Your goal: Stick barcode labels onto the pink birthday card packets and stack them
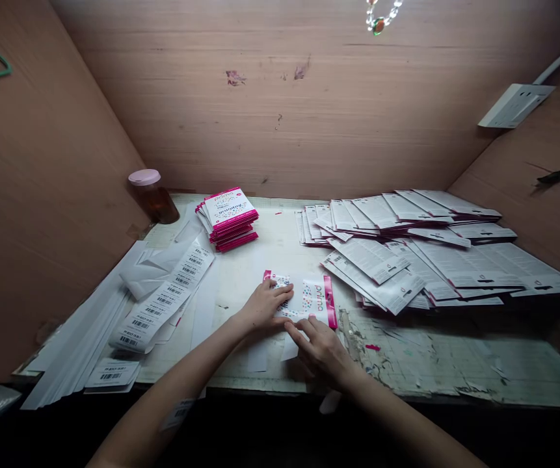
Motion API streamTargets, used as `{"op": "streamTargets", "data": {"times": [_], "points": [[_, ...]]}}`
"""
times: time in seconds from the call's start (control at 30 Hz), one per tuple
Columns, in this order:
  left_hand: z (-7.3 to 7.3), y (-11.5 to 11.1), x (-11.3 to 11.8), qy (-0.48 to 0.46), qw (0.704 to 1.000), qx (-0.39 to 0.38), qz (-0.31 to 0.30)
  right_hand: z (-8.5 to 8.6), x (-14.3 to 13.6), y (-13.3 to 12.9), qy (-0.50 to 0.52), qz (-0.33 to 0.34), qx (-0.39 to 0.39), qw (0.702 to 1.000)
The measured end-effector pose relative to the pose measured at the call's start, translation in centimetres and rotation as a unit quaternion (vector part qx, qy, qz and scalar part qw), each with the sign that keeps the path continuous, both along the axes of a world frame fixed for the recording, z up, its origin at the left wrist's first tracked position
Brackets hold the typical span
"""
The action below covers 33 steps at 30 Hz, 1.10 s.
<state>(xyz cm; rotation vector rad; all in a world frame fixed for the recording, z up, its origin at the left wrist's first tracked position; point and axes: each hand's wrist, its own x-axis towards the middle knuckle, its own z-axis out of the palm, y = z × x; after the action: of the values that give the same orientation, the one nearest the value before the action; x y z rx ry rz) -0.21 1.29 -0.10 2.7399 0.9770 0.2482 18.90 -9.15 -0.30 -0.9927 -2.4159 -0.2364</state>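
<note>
A white packet with pink ends and coloured dots (313, 296) lies on the worktop in front of me. My left hand (266, 305) rests flat across its left part, fingers spread, thumb along the near edge. My right hand (322, 351) is at the same near edge, fingers bent over it and the index fingertip close to my left thumb; its own thumb is hidden. A white paper strip (289, 349) sticks out under the right hand. Left of my hands runs a strip of barcode labels (165, 299). One label (179, 414) is stuck on my left forearm.
A stack of similar packets (233, 211) stands at the back. Many packets, text side up, spread in a pile (406, 250) on the right. A jar with a pink lid (153, 196) leans near the left wall. White paper strips (84, 335) lie along the left edge.
</note>
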Motion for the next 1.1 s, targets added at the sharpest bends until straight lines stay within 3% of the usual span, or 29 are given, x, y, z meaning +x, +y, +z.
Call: {"op": "streamTargets", "data": {"times": [0.2,0.37,0.47,0.6,0.7,0.8,0.97,1.1], "points": [[-0.5,0.3,-0.2,-0.023,1.000,-0.009,-0.011,-1.0,0.3,-0.2,0.055,0.060,-0.122,0.989],[-0.8,0.7,-0.3,-0.028,0.998,-0.045,-0.037,-0.6,-0.2,-2.4,0.225,0.088,-0.295,0.924],[-0.7,0.9,-0.4,-0.036,0.996,-0.068,-0.044,-0.1,-0.3,-2.5,0.257,0.080,-0.279,0.922],[-1.0,1.0,-0.5,-0.063,0.994,-0.077,-0.044,0.4,0.3,1.5,0.291,0.001,-0.231,0.928],[-1.5,1.0,-0.3,-0.079,0.994,-0.074,-0.029,0.2,0.9,5.8,0.314,-0.081,-0.280,0.904],[-1.9,0.9,-0.1,-0.086,0.994,-0.066,-0.014,-0.8,1.1,8.7,0.314,-0.100,-0.315,0.890],[-1.8,0.7,0.2,-0.089,0.995,-0.052,-0.005,-2.4,1.3,9.5,0.320,-0.104,-0.346,0.876],[-1.5,0.5,0.2,-0.078,0.996,-0.044,-0.001,-2.3,1.9,9.7,0.314,-0.093,-0.384,0.864]]}}
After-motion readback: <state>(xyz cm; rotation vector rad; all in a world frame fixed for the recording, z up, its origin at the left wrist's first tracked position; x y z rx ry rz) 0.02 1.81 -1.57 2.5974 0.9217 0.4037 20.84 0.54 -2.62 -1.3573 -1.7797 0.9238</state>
